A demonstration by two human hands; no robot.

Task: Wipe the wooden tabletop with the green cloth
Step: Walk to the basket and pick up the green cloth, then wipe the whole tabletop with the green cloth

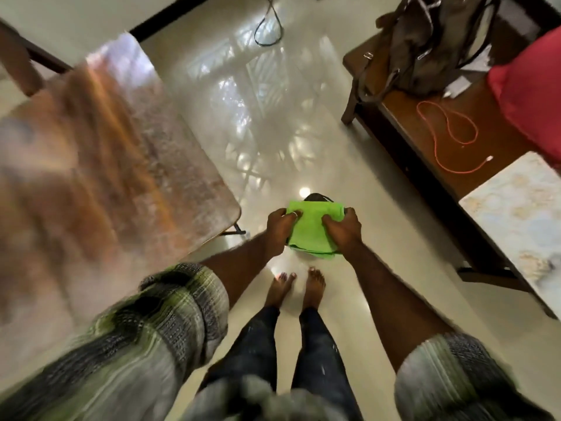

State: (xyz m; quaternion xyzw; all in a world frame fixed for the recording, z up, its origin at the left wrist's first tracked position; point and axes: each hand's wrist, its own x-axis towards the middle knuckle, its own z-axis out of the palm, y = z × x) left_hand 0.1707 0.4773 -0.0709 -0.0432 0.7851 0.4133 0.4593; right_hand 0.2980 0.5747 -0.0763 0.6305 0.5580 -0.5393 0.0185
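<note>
A folded bright green cloth [312, 227] hangs in the air in front of me, above the pale floor. My left hand [280, 227] grips its left edge and my right hand [344, 229] grips its right edge, fingers curled over the top. The wooden tabletop [121, 165] lies to my left, blurred by motion, its near right corner about a hand's width from my left hand. The cloth is off the table.
A dark wooden bench [425, 123] stands at the right with a grey bag [431, 47], an orange cable [449, 129], a red cushion [531, 98] and a patterned pad [516, 214]. A black cable [268, 28] lies on the glossy floor. My bare feet [297, 287] stand below the cloth.
</note>
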